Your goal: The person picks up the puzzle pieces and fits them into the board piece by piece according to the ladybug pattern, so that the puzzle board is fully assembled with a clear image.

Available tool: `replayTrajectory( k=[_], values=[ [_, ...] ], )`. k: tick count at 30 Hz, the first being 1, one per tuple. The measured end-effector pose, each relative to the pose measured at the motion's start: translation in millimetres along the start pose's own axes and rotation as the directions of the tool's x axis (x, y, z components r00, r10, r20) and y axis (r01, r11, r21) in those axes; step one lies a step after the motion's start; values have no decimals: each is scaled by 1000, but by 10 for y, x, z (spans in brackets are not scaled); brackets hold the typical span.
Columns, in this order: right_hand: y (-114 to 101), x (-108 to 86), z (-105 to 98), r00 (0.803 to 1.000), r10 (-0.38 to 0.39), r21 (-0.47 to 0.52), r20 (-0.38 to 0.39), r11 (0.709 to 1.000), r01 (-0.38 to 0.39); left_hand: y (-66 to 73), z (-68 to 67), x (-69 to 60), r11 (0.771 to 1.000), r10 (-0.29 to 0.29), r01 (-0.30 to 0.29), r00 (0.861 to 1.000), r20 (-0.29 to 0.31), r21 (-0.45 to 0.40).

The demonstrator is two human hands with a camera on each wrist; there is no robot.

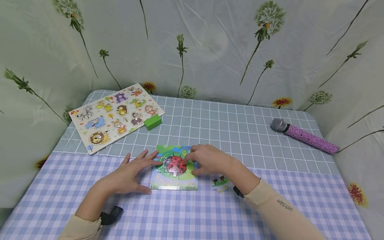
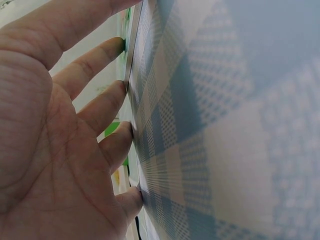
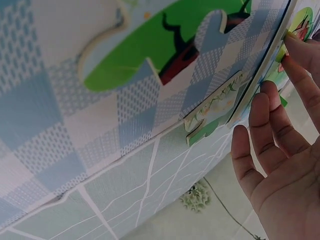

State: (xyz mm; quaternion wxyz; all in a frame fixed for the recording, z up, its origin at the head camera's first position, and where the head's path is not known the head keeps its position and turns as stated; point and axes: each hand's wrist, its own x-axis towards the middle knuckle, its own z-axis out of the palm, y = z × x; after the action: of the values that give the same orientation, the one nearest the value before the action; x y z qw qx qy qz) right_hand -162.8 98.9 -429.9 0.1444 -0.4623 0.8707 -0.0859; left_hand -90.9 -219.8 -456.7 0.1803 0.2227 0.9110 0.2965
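Observation:
A square ladybug jigsaw puzzle (image 1: pixel 175 183) lies on the checked cloth between the two hands. The left hand (image 1: pixel 127 174) is spread, with straight fingers at the puzzle's left edge and the index fingertip reaching over its picture. Thumb and index of the right hand (image 1: pixel 211 159) pinch a small yellow-green puzzle piece (image 3: pixel 281 53) at the puzzle's right part; that hand hides the upper right corner. Loose puzzle pieces (image 1: pixel 220 181) lie on the cloth below the right wrist. Close up, one green, red and black loose piece (image 3: pixel 145 52) appears in the right wrist view.
An animal peg puzzle board (image 1: pixel 112 120) lies tilted at the back left, with a green block (image 1: pixel 153 122) at its right edge. A microphone (image 1: pixel 304 137) with a glittery pink handle rests at the back right. A flowered curtain (image 1: pixel 213 44) hangs behind the table.

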Motion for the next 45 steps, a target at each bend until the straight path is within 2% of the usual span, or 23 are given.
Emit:
replayTrajectory(
  k=[14, 19, 25, 34, 40, 45],
  values=[
    [-1, -7, -30, 1000, -6, -29, 9, 1000, 6, -8, -6, 8, 1000, 17, -17, 1000, -14, -16],
    [10, -71, -49, 1000, 8, 14, -13, 1000, -8, -17, 13, -11, 1000, 22, -22, 1000, -9, -9],
    [116, -192, -77, 997, 42, 49, -66, 998, -39, -6, 7, -3, 1000, 21, -21, 1000, -15, 0],
    [243, -385, -94, 987, 147, 69, -66, 987, -142, 27, -5, -15, 1000, 8, -8, 1000, -10, 13],
    [331, -458, -44, 984, 157, 53, -89, 987, -152, 43, -8, -12, 999, 5, -4, 1000, -10, 34],
    [343, -490, -40, 982, 175, 49, -77, 984, -172, 34, -1, -9, 999, 7, -6, 1000, -13, 45]
  ],
)
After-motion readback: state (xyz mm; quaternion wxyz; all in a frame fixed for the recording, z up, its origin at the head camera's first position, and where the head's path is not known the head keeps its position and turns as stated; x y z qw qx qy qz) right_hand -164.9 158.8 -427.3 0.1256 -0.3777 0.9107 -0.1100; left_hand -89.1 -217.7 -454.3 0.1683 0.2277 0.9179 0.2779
